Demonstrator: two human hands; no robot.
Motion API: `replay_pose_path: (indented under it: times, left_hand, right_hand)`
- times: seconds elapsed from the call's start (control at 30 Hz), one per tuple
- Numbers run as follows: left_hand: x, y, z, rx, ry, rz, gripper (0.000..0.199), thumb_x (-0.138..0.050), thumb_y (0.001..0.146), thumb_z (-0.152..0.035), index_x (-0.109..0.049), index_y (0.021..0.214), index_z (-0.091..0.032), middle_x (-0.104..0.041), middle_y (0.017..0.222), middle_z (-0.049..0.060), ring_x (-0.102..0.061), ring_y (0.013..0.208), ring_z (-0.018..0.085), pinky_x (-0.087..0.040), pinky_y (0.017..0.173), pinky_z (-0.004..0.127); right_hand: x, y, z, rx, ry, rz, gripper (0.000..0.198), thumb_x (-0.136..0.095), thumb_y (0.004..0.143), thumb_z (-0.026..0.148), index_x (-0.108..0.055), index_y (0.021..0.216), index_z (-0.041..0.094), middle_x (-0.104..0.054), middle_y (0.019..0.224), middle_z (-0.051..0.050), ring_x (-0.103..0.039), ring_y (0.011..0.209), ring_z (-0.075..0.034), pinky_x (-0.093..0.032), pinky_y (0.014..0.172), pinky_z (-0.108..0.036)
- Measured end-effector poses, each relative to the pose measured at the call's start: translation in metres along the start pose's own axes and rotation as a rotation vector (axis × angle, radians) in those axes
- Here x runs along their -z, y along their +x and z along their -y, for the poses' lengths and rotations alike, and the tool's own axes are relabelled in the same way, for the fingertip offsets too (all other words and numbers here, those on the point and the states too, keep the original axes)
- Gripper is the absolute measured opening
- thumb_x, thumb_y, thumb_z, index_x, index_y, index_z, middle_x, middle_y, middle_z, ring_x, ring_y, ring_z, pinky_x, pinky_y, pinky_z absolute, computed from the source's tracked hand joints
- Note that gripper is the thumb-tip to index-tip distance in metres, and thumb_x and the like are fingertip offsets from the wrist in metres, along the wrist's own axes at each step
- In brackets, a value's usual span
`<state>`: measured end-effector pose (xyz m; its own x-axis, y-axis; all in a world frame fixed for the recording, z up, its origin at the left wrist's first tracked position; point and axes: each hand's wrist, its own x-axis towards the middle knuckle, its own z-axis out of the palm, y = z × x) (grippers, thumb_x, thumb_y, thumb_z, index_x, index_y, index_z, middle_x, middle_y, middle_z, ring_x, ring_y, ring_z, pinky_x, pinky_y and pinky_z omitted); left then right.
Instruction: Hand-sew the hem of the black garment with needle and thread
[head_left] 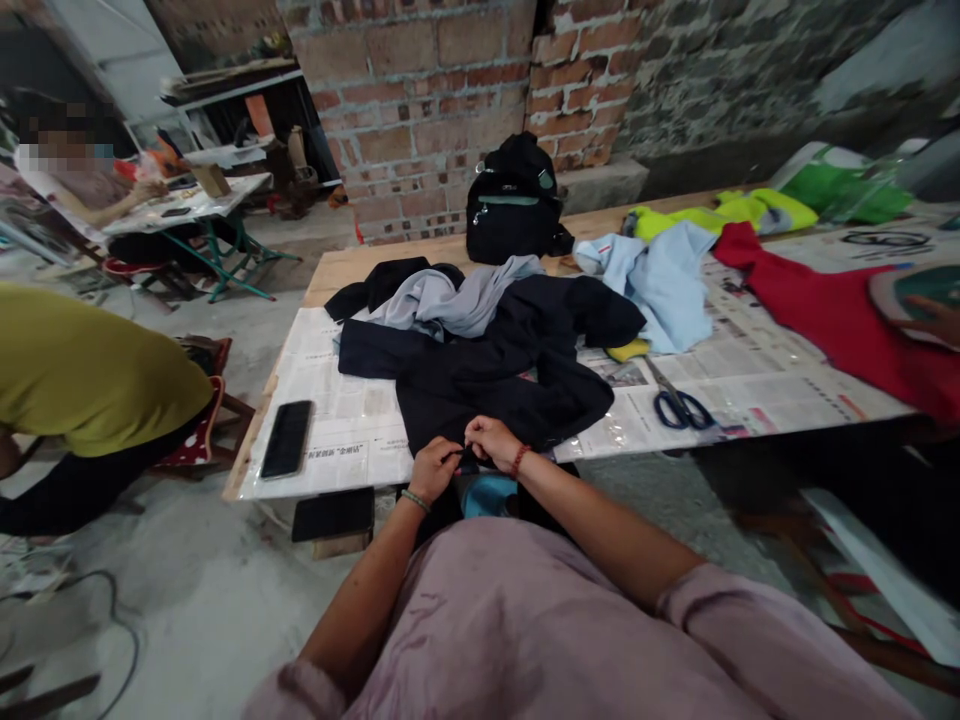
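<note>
A black garment [517, 370] lies crumpled on the newspaper-covered table [345, 440] and hangs over the front edge. At that edge my left hand [435, 468] pinches a bit of its dark cloth. Just beside it, my right hand [491, 440] has thumb and fingertips closed on the same cloth. Anything small between the fingertips is too small to make out. Behind the black cloth is a grey garment [457, 300]. Scissors with dark blue handles [679, 408] rest to the right of it, by a light blue garment [671, 290].
A phone [287, 440] lies near the table's left corner. Toward the wall stands a black backpack [514, 200]. Red cloth [802, 300] and another person's hand [934, 318] are at right. Someone in a yellow-green top [97, 370] sits at left; another person works at a far table [240, 190].
</note>
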<state>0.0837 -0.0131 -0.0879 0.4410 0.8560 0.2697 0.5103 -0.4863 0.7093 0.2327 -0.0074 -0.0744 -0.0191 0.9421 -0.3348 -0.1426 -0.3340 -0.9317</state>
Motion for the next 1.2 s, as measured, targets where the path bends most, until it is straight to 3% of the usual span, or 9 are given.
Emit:
replay_pose_path:
  times: [0.3, 0.5, 0.67, 0.77, 0.83, 0.93, 1.0, 1.07, 1.2]
  left_hand:
    - [0.001, 0.000, -0.001, -0.038, -0.003, -0.005, 0.016, -0.052, 0.073, -0.008, -0.063, 0.078, -0.018, -0.056, 0.071, 0.000, -0.053, 0.069, 0.009, -0.043, 0.065, 0.021]
    - [0.000, -0.003, 0.000, -0.093, 0.025, 0.063, 0.012, -0.054, 0.075, -0.016, -0.064, 0.079, -0.017, -0.057, 0.072, 0.001, -0.054, 0.069, 0.010, -0.043, 0.066, 0.021]
    - [0.000, -0.001, 0.000, -0.082, 0.049, 0.065, 0.011, -0.054, 0.075, -0.016, -0.064, 0.078, -0.018, -0.057, 0.071, 0.001, -0.054, 0.068, 0.010, -0.043, 0.065, 0.021]
    - [-0.001, -0.001, 0.000, -0.083, 0.061, 0.065, 0.011, -0.054, 0.075, -0.016, -0.064, 0.078, -0.018, -0.057, 0.072, 0.001, -0.054, 0.069, 0.010, -0.044, 0.066, 0.022]
    - [-0.001, -0.001, 0.001, -0.075, 0.061, 0.057, 0.011, -0.054, 0.074, -0.015, -0.064, 0.078, -0.018, -0.058, 0.073, 0.001, -0.054, 0.070, 0.010, -0.045, 0.067, 0.022]
    - [-0.002, -0.001, 0.001, -0.071, 0.050, 0.041, 0.012, -0.054, 0.074, -0.014, -0.064, 0.078, -0.018, -0.059, 0.078, 0.001, -0.055, 0.075, 0.011, -0.045, 0.073, 0.023]
    - [-0.001, -0.001, 0.000, -0.079, 0.055, 0.051, 0.012, -0.054, 0.074, -0.013, -0.064, 0.077, -0.018, -0.059, 0.079, 0.001, -0.055, 0.077, 0.011, -0.045, 0.074, 0.024]
    - [0.000, -0.001, -0.001, -0.078, 0.067, 0.071, 0.012, -0.054, 0.074, -0.013, -0.064, 0.078, -0.018, -0.058, 0.075, 0.001, -0.054, 0.074, 0.010, -0.045, 0.070, 0.022]
    - [0.002, -0.001, -0.003, -0.059, 0.074, 0.082, 0.013, -0.053, 0.075, -0.014, -0.064, 0.079, -0.019, -0.056, 0.071, 0.000, -0.053, 0.068, 0.009, -0.043, 0.065, 0.021]
  right_hand:
    - [-0.003, 0.004, -0.004, -0.050, 0.113, -0.068, 0.009, -0.051, 0.060, 0.012, -0.044, 0.057, 0.017, -0.048, 0.039, 0.007, -0.034, 0.026, -0.004, -0.023, 0.027, -0.016]
    - [0.013, 0.007, 0.010, -0.057, 0.165, -0.102, 0.010, -0.051, 0.065, 0.012, -0.042, 0.062, 0.017, -0.049, 0.045, 0.008, -0.037, 0.028, -0.003, -0.027, 0.028, -0.015]
    - [0.017, 0.000, 0.025, -0.035, 0.251, 0.021, 0.011, -0.048, 0.077, 0.027, -0.039, 0.075, 0.020, -0.061, 0.066, 0.003, -0.055, 0.040, -0.008, -0.029, 0.030, -0.013]
    - [0.011, -0.007, 0.033, -0.057, 0.380, 0.095, 0.007, -0.041, 0.084, 0.028, -0.038, 0.082, 0.023, -0.060, 0.061, 0.005, -0.057, 0.044, -0.010, -0.037, 0.034, -0.015]
    - [0.005, -0.011, 0.036, -0.079, 0.456, 0.156, 0.001, -0.042, 0.084, 0.021, -0.041, 0.085, 0.021, -0.058, 0.058, 0.005, -0.059, 0.047, -0.009, -0.045, 0.043, -0.018]
    - [-0.003, -0.015, 0.039, -0.079, 0.500, 0.260, 0.012, -0.048, 0.079, 0.012, -0.047, 0.089, 0.019, -0.060, 0.063, 0.003, -0.062, 0.059, -0.010, -0.051, 0.064, -0.026]
    - [-0.005, -0.015, 0.041, -0.010, 0.451, 0.262, 0.015, -0.052, 0.076, 0.012, -0.050, 0.089, 0.018, -0.061, 0.068, 0.002, -0.063, 0.068, -0.012, -0.050, 0.073, -0.031]
    - [-0.002, -0.014, 0.045, 0.148, 0.291, 0.195, 0.011, -0.053, 0.075, 0.015, -0.055, 0.085, 0.018, -0.062, 0.072, 0.001, -0.063, 0.075, -0.013, -0.048, 0.079, -0.033]
    - [0.016, -0.008, 0.056, 0.582, -0.331, 0.061, 0.014, -0.049, 0.077, 0.019, -0.062, 0.081, 0.020, -0.063, 0.083, -0.002, -0.059, 0.084, -0.014, -0.043, 0.085, -0.033]
